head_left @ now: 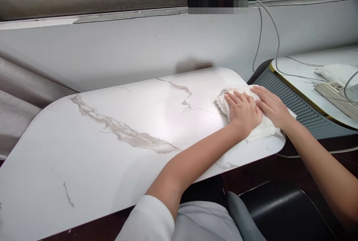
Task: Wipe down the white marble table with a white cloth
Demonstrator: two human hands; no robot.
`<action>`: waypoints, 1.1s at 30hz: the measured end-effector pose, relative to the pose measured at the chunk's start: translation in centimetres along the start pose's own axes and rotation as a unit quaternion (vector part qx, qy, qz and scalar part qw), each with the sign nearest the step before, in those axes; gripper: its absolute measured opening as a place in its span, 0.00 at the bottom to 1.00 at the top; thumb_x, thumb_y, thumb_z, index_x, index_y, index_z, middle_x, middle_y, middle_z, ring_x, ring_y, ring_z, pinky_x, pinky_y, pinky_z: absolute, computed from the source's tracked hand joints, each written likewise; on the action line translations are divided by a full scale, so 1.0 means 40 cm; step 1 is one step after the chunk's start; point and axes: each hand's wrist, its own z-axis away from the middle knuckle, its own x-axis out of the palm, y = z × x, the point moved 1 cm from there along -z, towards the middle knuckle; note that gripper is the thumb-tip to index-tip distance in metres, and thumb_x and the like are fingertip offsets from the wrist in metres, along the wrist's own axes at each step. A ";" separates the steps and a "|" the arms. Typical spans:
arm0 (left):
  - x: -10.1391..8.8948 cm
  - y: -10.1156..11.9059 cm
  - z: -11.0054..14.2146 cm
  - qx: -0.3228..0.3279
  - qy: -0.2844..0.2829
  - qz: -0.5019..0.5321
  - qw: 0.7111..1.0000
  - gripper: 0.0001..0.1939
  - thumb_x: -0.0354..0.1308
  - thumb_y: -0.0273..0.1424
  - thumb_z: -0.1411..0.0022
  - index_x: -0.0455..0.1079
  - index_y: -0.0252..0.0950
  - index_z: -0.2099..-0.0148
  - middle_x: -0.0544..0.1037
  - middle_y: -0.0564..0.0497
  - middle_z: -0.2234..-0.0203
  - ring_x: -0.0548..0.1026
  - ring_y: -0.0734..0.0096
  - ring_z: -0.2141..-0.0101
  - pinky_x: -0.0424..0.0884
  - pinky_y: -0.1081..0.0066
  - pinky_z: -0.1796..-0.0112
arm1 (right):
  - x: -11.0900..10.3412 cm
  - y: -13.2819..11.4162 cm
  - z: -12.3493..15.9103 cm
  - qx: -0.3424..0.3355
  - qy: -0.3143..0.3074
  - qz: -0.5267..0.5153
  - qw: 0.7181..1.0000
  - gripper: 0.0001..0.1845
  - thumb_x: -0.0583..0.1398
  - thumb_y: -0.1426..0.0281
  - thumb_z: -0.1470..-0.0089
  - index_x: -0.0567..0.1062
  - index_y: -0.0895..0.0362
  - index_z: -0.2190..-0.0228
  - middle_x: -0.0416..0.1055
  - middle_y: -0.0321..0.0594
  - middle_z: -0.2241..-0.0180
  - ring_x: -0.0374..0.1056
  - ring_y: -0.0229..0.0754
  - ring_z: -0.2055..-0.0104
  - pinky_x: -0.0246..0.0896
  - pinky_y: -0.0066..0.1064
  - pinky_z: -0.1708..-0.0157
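A white fluffy cloth [261, 131] lies spread over the right end of a white marble-patterned tabletop [151, 110]. My left hand [242, 112] presses down on its left part, fingers stretched out and slightly spread. Beside it, almost touching, my right hand [271, 105] rests flat on the upper right of the cloth, its fingers extended toward the left hand. The palms and the cloth under them are hidden. Part of the cloth reaches the rounded right edge of the tabletop.
A second marble-patterned table [302, 67] with a gold edge and ribbed grey side stands at right. On it are a power strip [335, 97] and another white cloth [338, 72]. A grey cable [276, 34] hangs there. A black chair [274, 211] is below, a wall [125, 47] behind.
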 end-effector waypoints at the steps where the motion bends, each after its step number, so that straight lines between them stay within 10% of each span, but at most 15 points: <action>1: -0.005 0.009 0.020 0.003 0.000 -0.001 1.000 0.29 0.42 0.37 0.29 0.58 0.22 0.34 0.64 0.27 0.38 0.64 0.38 0.40 0.56 0.46 0.41 | -0.003 -0.001 0.023 0.002 0.004 0.002 1.000 0.29 0.45 0.58 0.39 0.68 0.54 0.43 0.61 0.44 0.37 0.53 0.46 0.32 0.45 0.45 0.33; 17: -0.091 -0.035 0.236 0.041 -0.083 0.033 0.995 0.24 0.46 0.36 0.31 0.66 0.23 0.42 0.61 0.23 0.38 0.62 0.33 0.39 0.59 0.41 0.41 | 0.022 -0.191 0.232 0.012 0.023 0.045 0.999 0.27 0.41 0.61 0.37 0.63 0.44 0.40 0.60 0.40 0.36 0.51 0.50 0.32 0.46 0.58 0.36; 24: -0.112 -0.103 0.236 0.034 -0.101 0.026 0.994 0.23 0.45 0.35 0.31 0.64 0.25 0.41 0.63 0.26 0.38 0.62 0.35 0.38 0.58 0.43 0.41 | 0.047 -0.248 0.186 0.005 0.004 0.066 0.998 0.27 0.40 0.63 0.37 0.65 0.46 0.41 0.61 0.41 0.37 0.52 0.51 0.32 0.48 0.58 0.37; 33: -0.013 -0.212 0.112 -0.003 0.011 0.027 1.000 0.27 0.39 0.36 0.29 0.58 0.25 0.35 0.61 0.30 0.36 0.56 0.40 0.35 0.49 0.45 0.36 | 0.109 -0.241 -0.007 -0.011 0.045 0.032 0.998 0.24 0.46 0.66 0.41 0.69 0.50 0.46 0.66 0.44 0.40 0.57 0.54 0.35 0.50 0.58 0.39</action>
